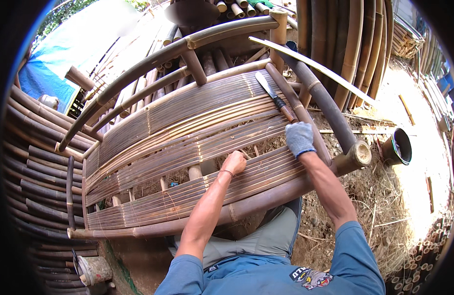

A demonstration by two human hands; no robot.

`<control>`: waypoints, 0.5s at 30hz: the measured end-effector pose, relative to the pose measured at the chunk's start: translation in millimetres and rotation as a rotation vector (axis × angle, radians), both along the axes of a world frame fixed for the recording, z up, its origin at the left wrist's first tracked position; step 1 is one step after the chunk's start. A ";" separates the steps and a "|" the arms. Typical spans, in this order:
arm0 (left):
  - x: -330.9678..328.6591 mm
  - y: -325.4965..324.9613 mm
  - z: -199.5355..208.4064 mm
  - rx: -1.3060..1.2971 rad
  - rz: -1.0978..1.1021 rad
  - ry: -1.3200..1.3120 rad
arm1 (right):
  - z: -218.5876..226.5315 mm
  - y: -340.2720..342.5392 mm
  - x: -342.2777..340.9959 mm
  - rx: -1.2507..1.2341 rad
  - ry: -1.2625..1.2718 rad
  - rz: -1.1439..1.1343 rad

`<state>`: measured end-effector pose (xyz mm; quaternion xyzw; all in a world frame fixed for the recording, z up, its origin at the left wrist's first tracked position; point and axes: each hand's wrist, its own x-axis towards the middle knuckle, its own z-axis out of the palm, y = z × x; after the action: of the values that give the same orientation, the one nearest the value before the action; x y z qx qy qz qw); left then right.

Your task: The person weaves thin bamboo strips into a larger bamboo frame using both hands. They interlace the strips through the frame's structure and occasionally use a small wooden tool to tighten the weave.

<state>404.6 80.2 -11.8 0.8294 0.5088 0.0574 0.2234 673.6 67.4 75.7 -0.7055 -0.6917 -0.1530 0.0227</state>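
Note:
Across the frame of a bamboo bench [187, 216] lie long, thin bamboo slats [202, 132], with gaps through which the ground shows. My bare left hand [234, 162] is closed over the gap behind the front slats. What looks like a thin bamboo strip shows at its fingertips, though the fingers partly hide it. My right hand [299, 138], in a grey glove, is closed at the right end of the slats, round the handle end of a knife [269, 87]. The knife's blade points away to the far left over the rear slats.
A long pale bamboo strip [315, 66] crosses the right armrest. A dark bucket [398, 146] stands at right, a dirty white bucket [95, 270] at lower left. Bamboo poles [45, 172] are stacked at left; tall bamboo pieces [350, 44] lean at the back right.

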 end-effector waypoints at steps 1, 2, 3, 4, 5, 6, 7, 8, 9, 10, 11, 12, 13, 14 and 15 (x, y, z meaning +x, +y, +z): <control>16.0 5.9 4.1 0.019 -0.075 0.088 | -15.8 4.6 -9.2 -0.173 0.023 -0.012; -9.4 20.3 -24.7 0.199 -0.434 0.308 | -29.6 10.5 -46.3 -0.290 0.101 0.055; 2.7 25.9 -24.8 0.009 -0.371 0.247 | -53.7 16.2 -54.2 -0.413 0.310 0.029; 2.2 27.3 -28.9 -0.156 -0.277 0.159 | -71.8 24.4 -66.8 -0.565 0.424 0.117; 31.6 37.7 -25.4 -0.284 -0.231 0.054 | -93.5 36.8 -48.4 -0.640 0.436 0.211; 34.9 42.0 -29.6 -0.395 -0.128 -0.068 | -93.8 44.9 -55.1 -0.725 0.463 0.355; 35.7 44.8 -33.4 -0.503 -0.021 -0.190 | -92.4 51.0 -54.5 -0.784 0.495 0.359; 34.3 45.5 -37.1 -0.540 0.017 -0.227 | -90.1 56.6 -51.9 -0.843 0.527 0.363; 30.5 42.5 -47.2 -0.592 0.059 -0.261 | -86.9 55.2 -53.8 -0.916 0.564 0.365; 28.8 40.1 -42.2 -0.630 0.102 -0.299 | -79.8 53.3 -55.5 -0.883 0.556 0.382; 27.8 34.8 -38.0 -0.553 0.182 -0.309 | -72.9 49.7 -56.2 -0.850 0.548 0.397; 42.7 23.1 -11.2 -0.488 0.233 -0.322 | -72.5 45.0 -43.3 -0.817 0.541 0.379; 50.0 10.8 13.3 -0.417 0.295 -0.329 | -73.3 40.5 -35.4 -0.764 0.507 0.369; 44.1 1.2 26.2 -0.403 0.359 -0.369 | -64.3 30.6 -40.1 -0.674 0.546 0.332; 33.3 -5.9 36.3 -0.382 0.434 -0.410 | -43.4 15.4 -48.6 -0.585 0.583 0.307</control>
<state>437.9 74.3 24.5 0.6166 0.6193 0.1726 0.4543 625.0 82.9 32.3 -0.5849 -0.7674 0.2598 0.0389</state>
